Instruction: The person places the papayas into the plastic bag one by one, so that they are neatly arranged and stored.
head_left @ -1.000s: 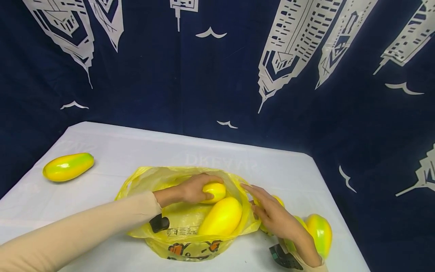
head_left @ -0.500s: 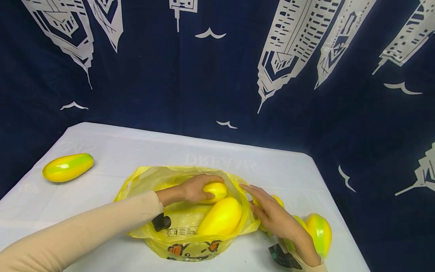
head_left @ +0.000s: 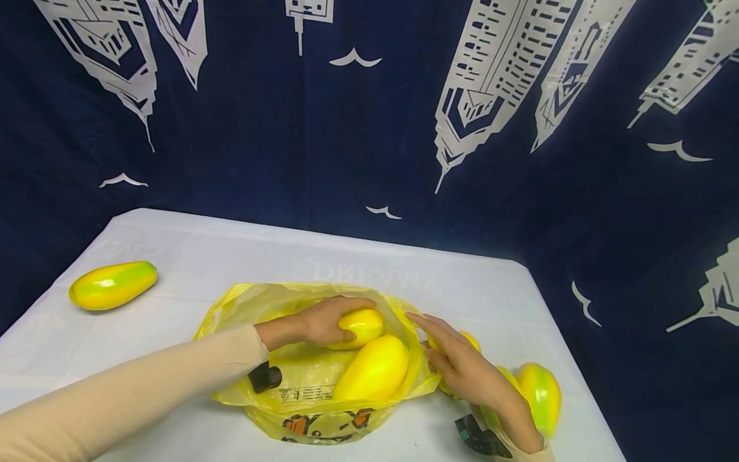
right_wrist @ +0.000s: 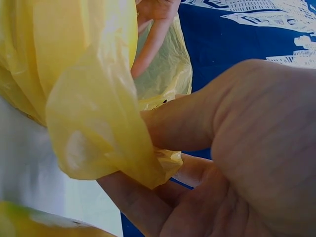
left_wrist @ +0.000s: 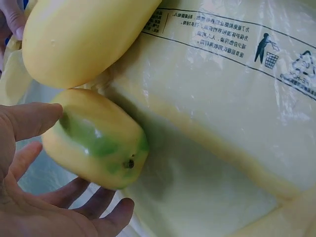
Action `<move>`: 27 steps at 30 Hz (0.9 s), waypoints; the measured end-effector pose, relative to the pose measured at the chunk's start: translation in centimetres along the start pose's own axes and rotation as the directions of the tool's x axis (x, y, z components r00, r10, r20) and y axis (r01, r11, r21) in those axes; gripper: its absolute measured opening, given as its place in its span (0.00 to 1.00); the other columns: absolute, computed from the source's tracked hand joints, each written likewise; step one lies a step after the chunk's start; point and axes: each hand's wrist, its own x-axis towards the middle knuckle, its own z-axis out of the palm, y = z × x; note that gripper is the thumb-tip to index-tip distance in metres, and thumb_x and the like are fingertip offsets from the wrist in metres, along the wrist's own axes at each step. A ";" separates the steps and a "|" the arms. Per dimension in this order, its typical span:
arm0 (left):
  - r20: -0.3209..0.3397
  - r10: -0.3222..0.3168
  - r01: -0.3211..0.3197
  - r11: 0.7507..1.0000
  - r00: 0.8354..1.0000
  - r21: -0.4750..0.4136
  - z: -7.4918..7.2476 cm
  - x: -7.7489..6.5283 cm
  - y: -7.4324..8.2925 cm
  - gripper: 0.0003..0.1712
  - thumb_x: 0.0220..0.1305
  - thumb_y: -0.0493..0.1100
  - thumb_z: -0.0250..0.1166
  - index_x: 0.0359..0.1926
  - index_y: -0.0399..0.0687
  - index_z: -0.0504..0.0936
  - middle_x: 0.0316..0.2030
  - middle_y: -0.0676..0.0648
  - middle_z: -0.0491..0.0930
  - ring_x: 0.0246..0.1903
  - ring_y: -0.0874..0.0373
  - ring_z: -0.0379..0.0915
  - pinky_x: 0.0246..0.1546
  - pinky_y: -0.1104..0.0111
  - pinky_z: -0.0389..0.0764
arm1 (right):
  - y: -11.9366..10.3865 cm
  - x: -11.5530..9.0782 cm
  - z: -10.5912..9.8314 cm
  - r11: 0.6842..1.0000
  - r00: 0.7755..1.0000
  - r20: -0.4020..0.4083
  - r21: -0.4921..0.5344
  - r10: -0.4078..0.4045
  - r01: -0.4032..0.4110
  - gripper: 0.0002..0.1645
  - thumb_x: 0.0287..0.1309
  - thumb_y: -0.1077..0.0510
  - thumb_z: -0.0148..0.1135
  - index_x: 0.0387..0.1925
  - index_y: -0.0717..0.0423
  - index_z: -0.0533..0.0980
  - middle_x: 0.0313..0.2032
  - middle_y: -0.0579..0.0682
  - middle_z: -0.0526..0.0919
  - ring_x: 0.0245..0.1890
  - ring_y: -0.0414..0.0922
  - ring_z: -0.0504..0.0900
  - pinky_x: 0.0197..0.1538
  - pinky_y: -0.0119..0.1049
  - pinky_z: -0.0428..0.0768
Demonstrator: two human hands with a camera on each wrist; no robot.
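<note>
A yellow plastic bag [head_left: 271,410] stands with its mouth spread in the middle of the table. Inside it, my left hand [head_left: 322,321] reaches over a shiny yellow-green papaya [head_left: 365,326]. In the left wrist view the thumb touches this papaya [left_wrist: 94,138], while the other fingers lie loosely spread below it. A larger yellow papaya [head_left: 374,369] lies beside it in the bag. At the bag's right rim, my right hand [head_left: 467,369] pinches the thin plastic [right_wrist: 98,123] between thumb and fingers.
One papaya [head_left: 113,286] lies apart at the table's left. More papayas sit to the right of the bag, one [head_left: 539,394] near the right edge and others partly hidden behind the right hand. A dark blue printed cloth [head_left: 369,141] hangs behind the white table [head_left: 190,244].
My left hand has drawn back slightly to the left, its thumb loosening from the papaya, and more of the fruit shows. My right hand keeps its place on the bag rim.
</note>
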 end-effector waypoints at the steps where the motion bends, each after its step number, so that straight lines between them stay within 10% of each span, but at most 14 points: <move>1: 0.000 0.002 -0.002 1.000 1.000 0.004 -0.1 -0.2 0.0 0.37 0.64 0.33 0.65 0.73 0.52 0.67 0.72 0.42 0.66 0.71 0.43 0.60 0.71 0.46 0.60 | 0.0 0.0 0.0 1.000 1.000 0.002 0.004 0.000 0.000 0.45 0.67 0.72 0.54 0.78 0.40 0.56 0.72 0.53 0.66 0.61 0.48 0.76 0.60 0.44 0.79; 27: -0.083 0.172 -0.180 0.978 0.982 -0.102 -4.3 -8.4 2.5 0.28 0.70 0.38 0.62 0.70 0.54 0.71 0.69 0.49 0.71 0.69 0.45 0.65 0.66 0.42 0.67 | 0.0 0.2 0.3 0.999 1.000 -0.015 -0.037 -0.013 0.012 0.44 0.67 0.71 0.55 0.77 0.40 0.57 0.71 0.51 0.67 0.70 0.52 0.68 0.64 0.53 0.75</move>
